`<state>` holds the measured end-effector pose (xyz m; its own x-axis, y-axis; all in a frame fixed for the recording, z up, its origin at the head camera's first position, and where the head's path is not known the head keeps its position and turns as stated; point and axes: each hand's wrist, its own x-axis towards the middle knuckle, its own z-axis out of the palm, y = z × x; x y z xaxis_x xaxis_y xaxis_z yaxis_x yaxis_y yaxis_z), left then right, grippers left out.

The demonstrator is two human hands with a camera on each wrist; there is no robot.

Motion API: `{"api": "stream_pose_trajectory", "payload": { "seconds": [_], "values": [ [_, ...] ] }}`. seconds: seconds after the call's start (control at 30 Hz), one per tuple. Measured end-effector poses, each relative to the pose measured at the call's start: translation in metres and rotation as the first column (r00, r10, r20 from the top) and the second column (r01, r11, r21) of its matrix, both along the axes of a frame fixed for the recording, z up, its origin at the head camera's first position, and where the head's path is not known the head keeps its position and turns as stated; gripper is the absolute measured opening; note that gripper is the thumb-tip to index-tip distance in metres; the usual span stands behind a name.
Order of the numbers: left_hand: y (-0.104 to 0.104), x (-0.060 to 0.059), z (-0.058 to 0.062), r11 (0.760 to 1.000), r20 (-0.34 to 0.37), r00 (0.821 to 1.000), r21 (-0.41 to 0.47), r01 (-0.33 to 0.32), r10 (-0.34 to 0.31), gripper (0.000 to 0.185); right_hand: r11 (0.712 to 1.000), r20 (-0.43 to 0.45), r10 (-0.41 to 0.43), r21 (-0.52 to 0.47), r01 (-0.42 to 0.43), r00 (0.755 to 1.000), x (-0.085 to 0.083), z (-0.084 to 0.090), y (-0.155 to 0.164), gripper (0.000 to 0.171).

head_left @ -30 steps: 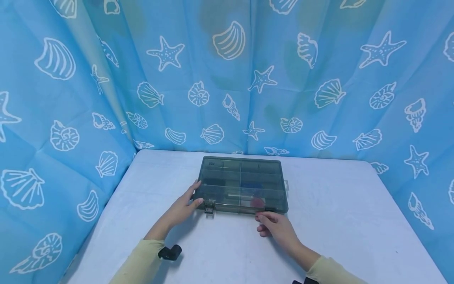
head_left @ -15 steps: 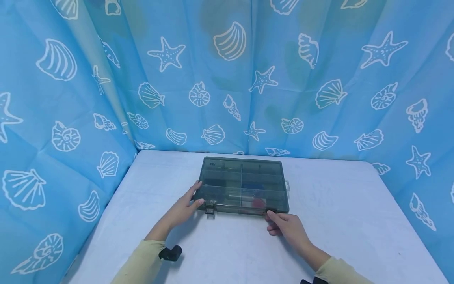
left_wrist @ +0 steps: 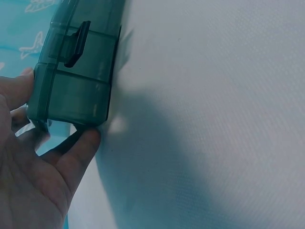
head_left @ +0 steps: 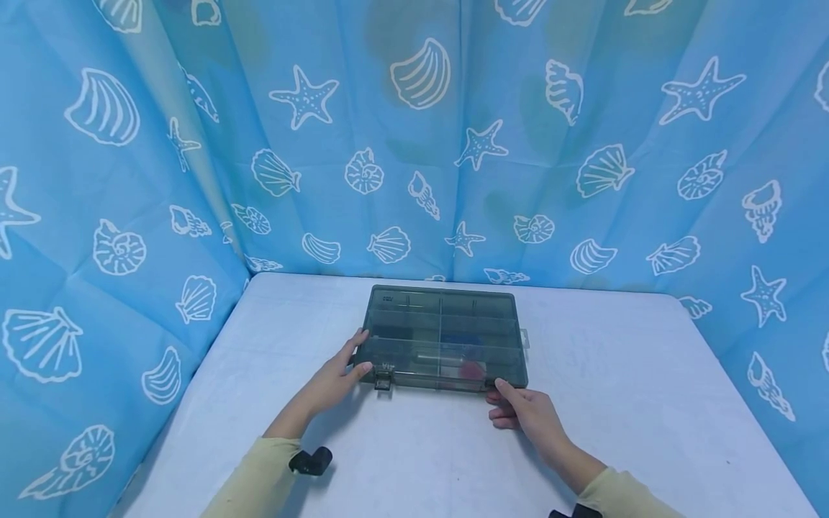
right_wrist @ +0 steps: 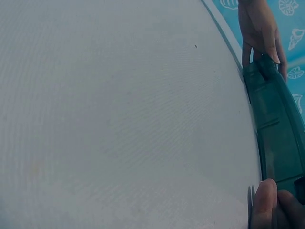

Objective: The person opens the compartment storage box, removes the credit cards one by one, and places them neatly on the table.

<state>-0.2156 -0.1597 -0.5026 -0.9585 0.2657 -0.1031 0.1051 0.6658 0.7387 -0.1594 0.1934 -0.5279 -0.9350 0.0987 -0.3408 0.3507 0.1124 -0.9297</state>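
- While lying flat toward the far side of the white table (head_left: 401,460), with lid (head_left: 482,306) apparently down, looks to be a smoky green divided box (head_left: 421,381).
- Gripped at the near left corner by the left hand (head_left: 333,381), with thumb at the lid's rim and fingers bent round the left end wall.
- Touched at the front, toward the right corner, by the right hand (head_left: 534,417), with thumb at the right latch (right_wrist: 300,190) and remaining fingers curled below; cannot tell whether pinching the latch or merely pressing on it.
- Note the left latch (left_wrist: 77,45), jutting out from the front wall, seemingly unfastened.
- Judging by the thin see-through walls, probably light, hard plastic: stiff along the edges, perhaps brittle at the latches.
- Expect slickness on the smooth faces, and easy sliding over the table if pushed without bracing.
- Best to take hold by opposite end walls or corners, steadying one end while working a latch; avoid lifting by the lid or by a latch alone.
- Tilt little: visible through the lid, a red item (head_left: 471,370) and a blue item (head_left: 461,338), both likely to shift inside.
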Motion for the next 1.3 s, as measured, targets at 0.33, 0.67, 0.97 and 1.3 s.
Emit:
{"api": "stream_pose_trajectory", "payload": {
  "seconds": [0.33,0.67,0.97,1.3],
  "values": [
    [-0.002,0.0,0.0,1.0,0.004,1.0,0.0,0.005,-0.005,0.069,0.999,-0.001,0.046,0.0,-0.046,0.999,0.002,-0.002,0.001,0.039],
    [-0.001,0.0,0.0,1.0,0.004,1.0,0.008,0.005,-0.006,0.069,0.995,-0.02,0.094,0.011,-0.094,0.995,0.001,-0.004,0.005,0.04],
    [0.0,0.001,0.002,0.999,0.014,1.0,0.031,0.012,-0.012,0.068,0.986,0.004,0.107,0.125,-0.107,0.994,0.001,0.003,0.022,0.032],
    [-0.003,0.0,-0.001,1.0,-0.009,1.0,0.018,0.016,-0.016,0.068,0.966,-0.082,0.087,0.249,-0.064,0.993,-0.008,0.01,0.054,0.034]
  ]
}}
